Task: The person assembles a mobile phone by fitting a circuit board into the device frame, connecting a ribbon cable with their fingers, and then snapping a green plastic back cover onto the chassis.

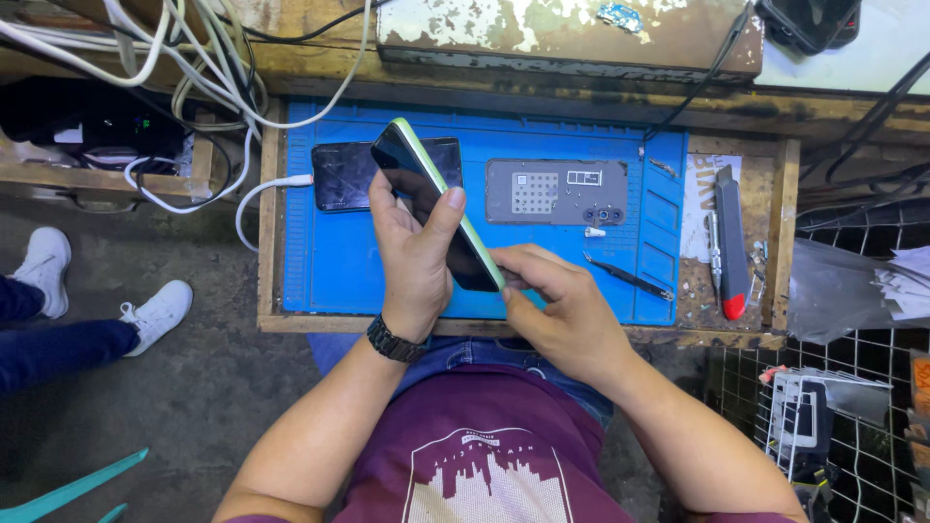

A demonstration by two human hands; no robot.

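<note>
Green runs along the edge of the phone [441,205] that the person holds up over the blue mat [329,257]. The phone is tilted, with its dark glass facing left and its top end pointing up and away. The left hand [415,254] is wrapped around the middle of the phone, with the thumb pressed on the glass and the fingers curled behind it (a black watch [395,341] sits on that wrist). The right hand [557,305] is closed at the low end of the phone, with its fingertips pinched right at the bottom corner. I cannot tell if it holds a small tool there.

Another phone [351,174] lies flat on the mat, behind the held one, with a white cable [266,189] plugged into its left end. A grey plate [556,192] sits on the mat to the right of the held phone. Black tweezers [628,276] lie on the mat near the right hand. Just off the mat to the right rests a cutter knife [730,242] with a red tip.
</note>
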